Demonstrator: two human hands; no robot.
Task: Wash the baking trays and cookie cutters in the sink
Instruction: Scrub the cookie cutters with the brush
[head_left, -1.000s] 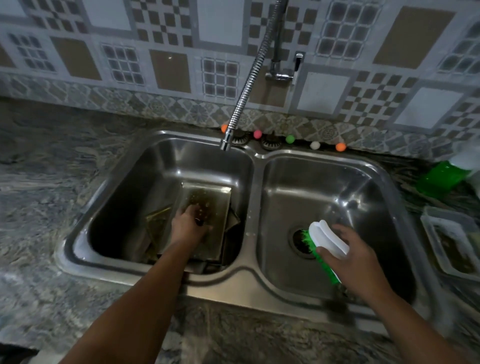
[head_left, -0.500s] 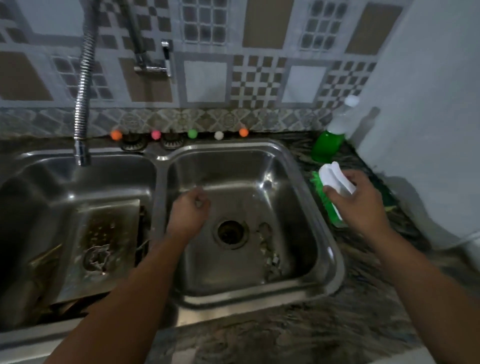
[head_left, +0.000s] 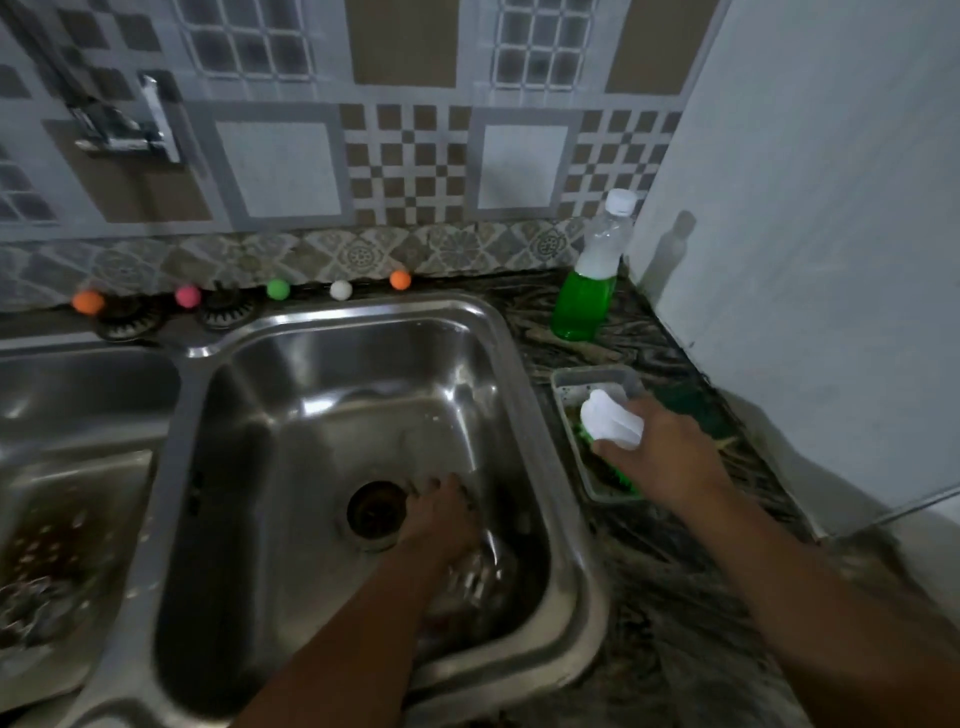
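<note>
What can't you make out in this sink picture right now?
- Left hand grip: blurred in the head view, so unclear whether it holds anything.
- Baking tray in the left basin: cut off by the frame's left edge.
- Brush bristles: mostly hidden by the right hand.

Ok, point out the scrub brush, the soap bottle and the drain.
scrub brush (head_left: 612, 427), head view, white handle.
soap bottle (head_left: 583, 304), head view, green lower half.
drain (head_left: 375, 509), head view, dark opening.

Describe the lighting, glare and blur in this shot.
Head view: dim overall; bright glare streaks on the right basin rim; the left hand near the drain and the left basin's contents are motion-blurred; the soap bottle casts a shadow on the wall; wide-angle lens bends the edges.
</note>
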